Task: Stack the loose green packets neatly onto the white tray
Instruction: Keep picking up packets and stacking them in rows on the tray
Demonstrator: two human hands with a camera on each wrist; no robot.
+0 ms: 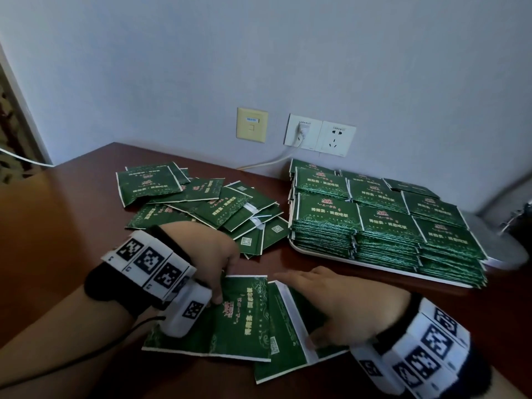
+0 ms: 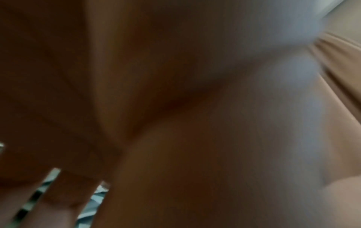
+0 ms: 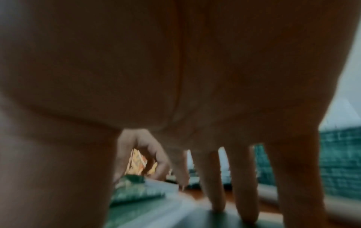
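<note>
While my left hand (image 1: 214, 256) curls down at the desk's (image 1: 72, 203) front edge, its fingers pinch the left edge of the near packet (image 1: 230, 318), so that grip is closed on it. The left wrist view is mostly blurred palm and tells me little more. Behind that hand, toward the middle of the desk, lies the loose heap of packets (image 1: 207, 205), overlapping at all angles, some face down.

The near packet is flat, dark green with a white border, gold lettering and a small red emblem. Beside it, partly overlapping, a second packet (image 1: 288, 326) lies back side up. My right hand (image 1: 342, 300) rests flat on that one, fingers straight and spread, pressing, not grasping; the right wrist view confirms the straight fingers.

I judge these packets light, thin and bendy, with a slick printed film that will slide easily on the desk and on each other. I'd take them by the sealed white edges, squaring several together before lifting.

At the desk's back right, against the wall, the white tray (image 1: 322, 253) carries tidy stacks (image 1: 388, 223) in rows.
</note>
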